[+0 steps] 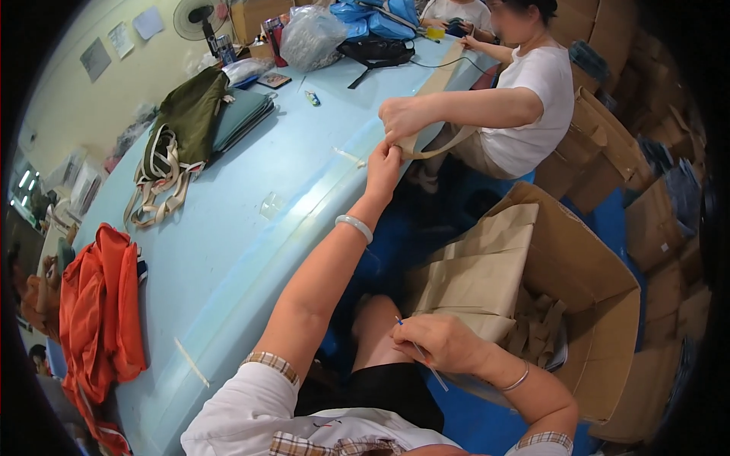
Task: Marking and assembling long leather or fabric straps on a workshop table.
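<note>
My left hand [384,171] reaches far out over the table's edge, its fingers pinched on the end of a beige webbing strap [441,150]. The strap hangs in a loop beside the table. Right above my fingertips is a co-worker's closed hand [411,118], close against mine. Low in front of my lap, my right hand [445,342] is closed around a thin, pale rod-like tool [436,372]. The tool's bluish tip shows above my thumb; its exact kind cannot be made out.
The light blue table [228,258] holds an olive green bag [186,114], folded grey-green fabric [243,118] and red-orange fabric [103,304]. Clear plastic bags [312,36] and a black bag [376,52] lie farther back. An open cardboard box [585,304] stands at my right.
</note>
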Motion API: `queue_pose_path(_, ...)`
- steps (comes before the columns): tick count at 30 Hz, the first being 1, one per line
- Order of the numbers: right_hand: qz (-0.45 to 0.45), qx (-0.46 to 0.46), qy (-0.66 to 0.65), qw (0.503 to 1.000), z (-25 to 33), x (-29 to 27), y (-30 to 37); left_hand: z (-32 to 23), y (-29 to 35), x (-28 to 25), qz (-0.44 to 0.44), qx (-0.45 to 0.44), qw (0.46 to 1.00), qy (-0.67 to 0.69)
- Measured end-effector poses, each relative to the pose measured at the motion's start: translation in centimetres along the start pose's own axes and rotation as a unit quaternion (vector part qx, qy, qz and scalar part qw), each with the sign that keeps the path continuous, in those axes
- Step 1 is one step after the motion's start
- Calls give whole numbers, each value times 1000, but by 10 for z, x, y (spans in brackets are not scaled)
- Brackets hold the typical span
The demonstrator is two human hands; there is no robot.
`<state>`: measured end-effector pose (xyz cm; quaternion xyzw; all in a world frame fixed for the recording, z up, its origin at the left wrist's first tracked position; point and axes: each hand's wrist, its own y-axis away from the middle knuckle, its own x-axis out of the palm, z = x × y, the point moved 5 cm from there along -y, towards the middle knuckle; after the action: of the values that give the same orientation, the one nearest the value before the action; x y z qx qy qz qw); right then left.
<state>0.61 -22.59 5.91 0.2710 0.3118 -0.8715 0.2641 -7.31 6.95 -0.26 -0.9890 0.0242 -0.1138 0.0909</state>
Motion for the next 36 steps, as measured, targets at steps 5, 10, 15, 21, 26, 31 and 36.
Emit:
queue_pose_path(5,8,-1,7,1000,3,2,-1,-4,-4,-10,-22,-42,998,30)
queue_pose_path(10,11,2,21,1000,2,2,0,-13,1,-10,-15,-31,998,-57)
queue_pose_path(15,13,0,30,999,2,3,1,3,5,-26,19,-104,991,-79)
queue_pose_path(21,3,-3,25,1000,0,4,2,22,10,-33,39,-125,984,-121)
queue_pose_path(26,13,11,21,1000,-2,4,3,27,13,-24,87,-145,962,-215)
queue_pose_path(31,-46,128,-116,984,-17,-12,-5,33,22,-24,78,-155,972,-157)
queue_pose_path(36,-153,91,54,983,-64,-84,-43,33,39,-31,107,-191,951,-218)
